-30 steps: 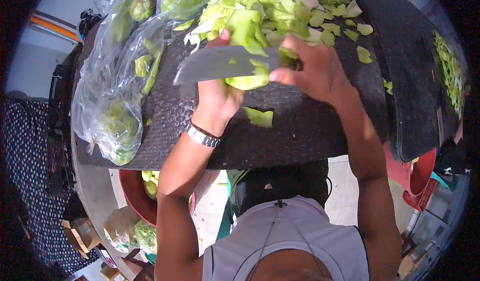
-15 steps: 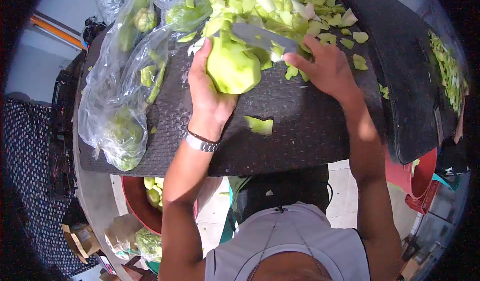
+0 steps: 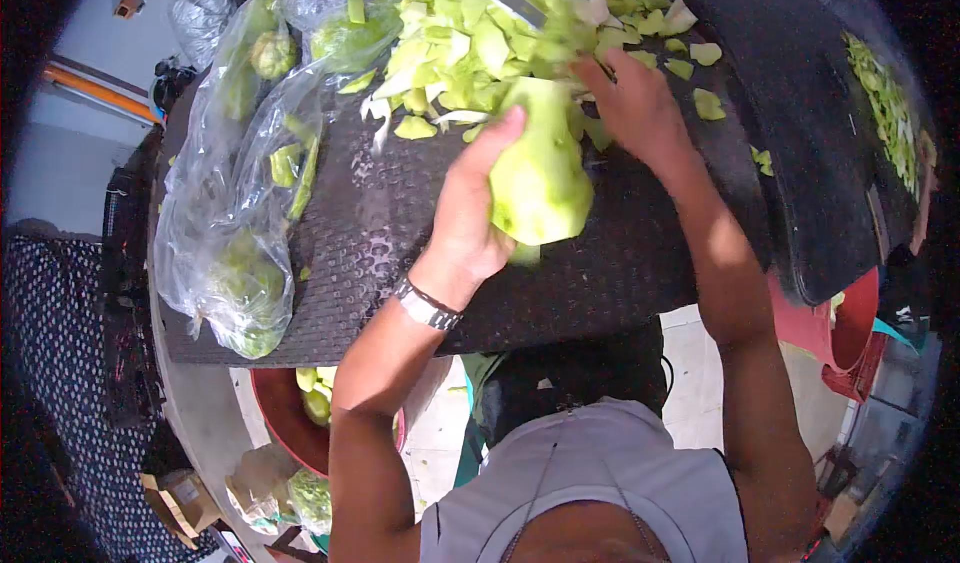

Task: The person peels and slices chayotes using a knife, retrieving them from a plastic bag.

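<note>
My left hand (image 3: 475, 198) is wrapped round a peeled light-green vegetable (image 3: 543, 168), thumb on its upper left side, and holds it above the dark textured mat (image 3: 370, 293). At the vegetable's upper right, my right hand (image 3: 635, 103) is closed round the knife, whose handle is hidden and blurred. The knife's blade (image 3: 508, 1) points up and left, apart from the vegetable. Behind both hands spreads a heap of green peelings (image 3: 480, 48). Loose peel pieces (image 3: 708, 105) lie right of the heap.
Clear plastic bags (image 3: 235, 263) with green vegetables lie along the table's left side. A red bucket (image 3: 285, 423) with vegetables stands below the front left edge. Another red container (image 3: 835, 328) is at the lower right. More peelings (image 3: 885, 113) lie at the far right.
The vegetable and my left hand have moved right and slightly down. The blade has swung up off the vegetable to over the heap. My right hand has moved slightly up.
</note>
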A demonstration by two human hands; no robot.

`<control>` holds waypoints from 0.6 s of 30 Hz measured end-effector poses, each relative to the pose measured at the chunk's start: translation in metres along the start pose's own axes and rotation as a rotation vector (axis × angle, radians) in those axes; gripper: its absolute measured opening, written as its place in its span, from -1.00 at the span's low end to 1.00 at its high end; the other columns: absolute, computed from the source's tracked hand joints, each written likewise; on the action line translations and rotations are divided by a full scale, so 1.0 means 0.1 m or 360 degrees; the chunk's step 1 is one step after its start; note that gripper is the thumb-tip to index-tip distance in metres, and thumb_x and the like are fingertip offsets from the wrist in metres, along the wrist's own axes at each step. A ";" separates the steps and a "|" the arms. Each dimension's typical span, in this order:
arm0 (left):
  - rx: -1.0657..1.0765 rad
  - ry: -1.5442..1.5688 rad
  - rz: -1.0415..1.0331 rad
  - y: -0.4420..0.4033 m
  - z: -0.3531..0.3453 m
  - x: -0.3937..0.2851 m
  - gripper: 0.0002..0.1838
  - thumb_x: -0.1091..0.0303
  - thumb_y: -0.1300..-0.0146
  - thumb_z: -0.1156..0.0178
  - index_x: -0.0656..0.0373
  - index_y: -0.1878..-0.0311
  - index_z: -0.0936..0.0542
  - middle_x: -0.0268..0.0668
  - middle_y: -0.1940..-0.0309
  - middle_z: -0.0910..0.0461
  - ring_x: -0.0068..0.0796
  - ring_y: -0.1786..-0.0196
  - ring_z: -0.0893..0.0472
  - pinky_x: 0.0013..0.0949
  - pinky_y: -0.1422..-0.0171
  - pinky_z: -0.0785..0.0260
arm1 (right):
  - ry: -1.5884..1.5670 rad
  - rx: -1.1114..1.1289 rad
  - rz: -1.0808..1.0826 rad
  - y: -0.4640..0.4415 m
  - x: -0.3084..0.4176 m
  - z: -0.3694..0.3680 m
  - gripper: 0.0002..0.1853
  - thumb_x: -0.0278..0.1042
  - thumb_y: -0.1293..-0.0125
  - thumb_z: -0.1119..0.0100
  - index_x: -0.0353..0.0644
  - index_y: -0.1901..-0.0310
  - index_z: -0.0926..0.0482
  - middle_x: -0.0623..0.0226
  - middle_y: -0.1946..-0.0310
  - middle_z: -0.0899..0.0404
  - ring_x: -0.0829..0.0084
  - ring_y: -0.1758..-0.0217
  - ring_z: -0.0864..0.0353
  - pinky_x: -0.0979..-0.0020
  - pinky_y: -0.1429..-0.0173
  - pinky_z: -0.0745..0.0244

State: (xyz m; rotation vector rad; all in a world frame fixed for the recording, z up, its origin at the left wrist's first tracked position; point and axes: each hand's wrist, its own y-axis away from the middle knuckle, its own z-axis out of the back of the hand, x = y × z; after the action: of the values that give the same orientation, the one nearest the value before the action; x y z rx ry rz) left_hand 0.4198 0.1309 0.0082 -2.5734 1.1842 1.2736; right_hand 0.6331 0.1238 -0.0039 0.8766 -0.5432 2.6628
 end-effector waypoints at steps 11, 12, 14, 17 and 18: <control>-0.0116 0.0190 -0.0186 -0.09 0.23 -0.27 -0.47 -0.17 -0.55 -0.04 0.08 -0.26 -0.52 -0.19 0.01 -0.68 -0.23 0.02 -0.72 0.02 -0.05 -0.65 | -0.0233 0.0416 0.0169 0.31 0.29 0.18 -0.23 0.41 -0.37 -0.18 -0.35 -0.03 -0.57 -0.17 0.31 -0.68 -0.14 0.08 -0.73 -0.02 -0.04 -0.58; -0.0136 0.0173 -0.0240 -0.12 0.26 -0.25 -0.45 -0.18 -0.52 -0.08 0.09 -0.27 -0.53 -0.20 -0.04 -0.69 -0.23 -0.02 -0.72 -0.03 -0.10 -0.63 | -0.0158 0.0493 0.0401 0.37 0.32 0.18 -0.24 0.41 -0.35 -0.20 -0.34 -0.04 -0.56 -0.16 0.34 -0.67 -0.14 0.11 -0.73 -0.03 -0.01 -0.59; -0.0122 0.0186 -0.0309 -0.13 0.28 -0.21 -0.46 -0.10 -0.47 -0.20 0.18 -0.23 -0.55 -0.18 0.03 -0.70 -0.25 0.05 -0.73 -0.15 -0.09 -0.62 | -0.0144 0.0525 0.0574 0.48 0.42 0.16 -0.27 0.36 -0.24 -0.35 -0.27 -0.01 -0.54 -0.04 0.50 -0.63 -0.16 0.32 -0.72 -0.04 0.16 -0.62; -0.0033 0.0152 -0.0308 -0.13 0.25 -0.23 -0.47 -0.08 -0.46 -0.20 0.17 -0.24 -0.55 -0.19 0.04 -0.70 -0.25 0.04 -0.73 -0.14 -0.09 -0.62 | -0.0231 0.0318 0.0823 0.52 0.40 0.08 -0.28 0.35 -0.15 -0.44 -0.23 0.04 -0.52 0.03 0.56 -0.61 -0.12 0.43 -0.71 0.00 0.29 -0.62; -0.0028 0.0188 -0.0306 -0.16 0.26 -0.22 -0.47 -0.07 -0.46 -0.21 0.17 -0.24 -0.56 -0.18 0.04 -0.70 -0.26 0.04 -0.72 -0.15 -0.10 -0.61 | -0.0233 0.0375 0.0816 0.52 0.40 0.09 -0.27 0.36 -0.13 -0.45 -0.22 0.04 -0.52 0.03 0.56 -0.61 -0.12 0.43 -0.71 0.00 0.30 -0.62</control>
State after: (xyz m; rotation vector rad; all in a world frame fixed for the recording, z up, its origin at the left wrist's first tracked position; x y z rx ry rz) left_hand 0.4050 0.1650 0.0014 -2.7298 0.9162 1.1118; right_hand 0.5869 0.0796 0.0143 1.1335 -0.5560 3.1930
